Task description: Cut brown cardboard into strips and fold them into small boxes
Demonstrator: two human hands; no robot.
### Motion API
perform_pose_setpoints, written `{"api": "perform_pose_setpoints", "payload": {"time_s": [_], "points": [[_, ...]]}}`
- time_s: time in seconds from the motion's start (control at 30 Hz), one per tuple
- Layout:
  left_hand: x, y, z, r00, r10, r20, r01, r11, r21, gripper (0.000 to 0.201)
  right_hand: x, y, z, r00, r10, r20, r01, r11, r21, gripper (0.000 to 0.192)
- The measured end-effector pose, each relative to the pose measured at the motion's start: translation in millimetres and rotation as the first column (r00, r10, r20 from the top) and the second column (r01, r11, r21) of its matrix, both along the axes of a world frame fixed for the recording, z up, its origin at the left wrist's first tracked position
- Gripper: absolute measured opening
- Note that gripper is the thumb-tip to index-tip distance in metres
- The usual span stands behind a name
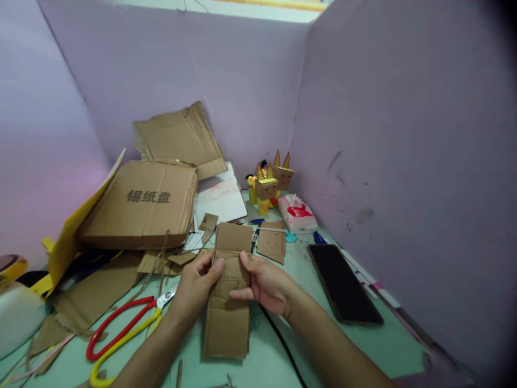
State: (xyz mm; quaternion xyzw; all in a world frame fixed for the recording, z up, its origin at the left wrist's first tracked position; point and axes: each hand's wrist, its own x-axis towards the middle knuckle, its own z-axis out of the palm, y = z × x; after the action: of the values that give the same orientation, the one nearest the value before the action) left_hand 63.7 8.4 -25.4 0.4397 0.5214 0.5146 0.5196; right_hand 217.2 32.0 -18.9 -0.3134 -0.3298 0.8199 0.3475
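A long strip of brown cardboard with fold creases lies lengthwise over the pale green table, its far end raised. My left hand grips the strip's left edge near the middle, thumb on top. My right hand holds the right edge opposite, thumb and fingers pressed on the card. Red and yellow handled scissors lie just left of my left forearm, their blades pointing toward the strip.
A flat cardboard box with printed characters and loose cardboard sheets pile at the back left. Small cardboard figures, a tissue pack and a cardboard square stand behind. A dark phone lies right. Purple walls enclose the desk.
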Motion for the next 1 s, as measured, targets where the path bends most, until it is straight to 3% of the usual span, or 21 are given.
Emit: {"api": "perform_pose_setpoints", "payload": {"time_s": [0.1,0.23,0.4,0.57,0.77,1.0], "points": [[1.0,2.3,-5.9,0.993,0.088,0.083,-0.086,0.996,-0.026,0.038,-5.7,-5.4,-1.5,1.000,0.012,0.007,-0.013,0.998,0.056,0.023],[-0.2,3.5,-11.4,0.973,0.076,0.216,-0.051,0.992,-0.117,0.041,-8.6,-6.3,-2.3,1.000,0.008,-0.002,-0.008,0.997,0.079,0.026],[0.7,1.2,-8.5,0.980,0.045,0.196,-0.032,0.997,-0.069,0.038,-10.3,-6.3,-2.7,0.999,-0.043,0.024,0.040,0.994,0.105,0.032],[2.7,1.8,-4.5,0.974,0.157,0.164,-0.169,0.984,0.060,0.034,-14.0,-11.5,-1.7,0.998,-0.061,0.034,0.056,0.990,0.126,0.036],[6.1,6.2,-9.8,0.919,0.251,0.302,-0.263,0.965,-0.001,0.041,-18.2,-16.7,-4.4,0.999,-0.037,-0.013,0.039,0.982,0.186,0.040],[8.7,5.7,-12.7,0.893,0.312,0.325,-0.318,0.947,-0.035,0.045,-21.0,-15.6,-9.5,0.998,-0.054,-0.029,0.058,0.978,0.202,0.042]]}}
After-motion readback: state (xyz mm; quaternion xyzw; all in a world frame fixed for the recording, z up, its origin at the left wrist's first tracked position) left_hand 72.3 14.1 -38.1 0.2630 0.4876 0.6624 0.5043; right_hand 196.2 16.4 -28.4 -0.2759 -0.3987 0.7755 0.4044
